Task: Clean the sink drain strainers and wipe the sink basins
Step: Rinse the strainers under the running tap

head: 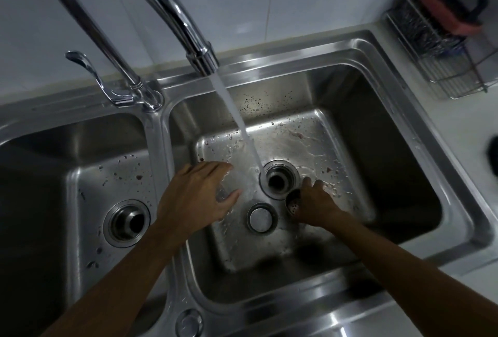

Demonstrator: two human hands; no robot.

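1. The left basin [80,153] is being seen at the far left. Its floor is being dotted by dark specks, and its ringed drain [126,222] is being left dark in the middle.
2. The faucet [167,7] is being kept on at the divider between the basins, with its lever [89,72] pointing left. A stream of water [237,118] is being poured slantwise into the right basin [377,147], landing at the left edge of that basin's drain.
3. The left hand [196,196] is being held low over the right basin's floor, just left of the stream. Its fingers are being spread out straight and nothing is being gripped. Whether the floor is being touched cannot be told.
4. A round metal stopper [260,218] is being left flat on the wet floor, between the two hands and just below the drain.
5. The right basin's drain opening [280,180] is being shown as a dark hole inside a steel ring.
6. The drain strainer [293,203], a small perforated cup, is being gripped by the right hand [315,201]. It is being tilted just beside the drain's lower right rim, and the fingers are being curled round it.
7. A wire rack [442,61] is being seen on the counter at the upper right, and a red and black item [444,4], blurred, is being carried on it.
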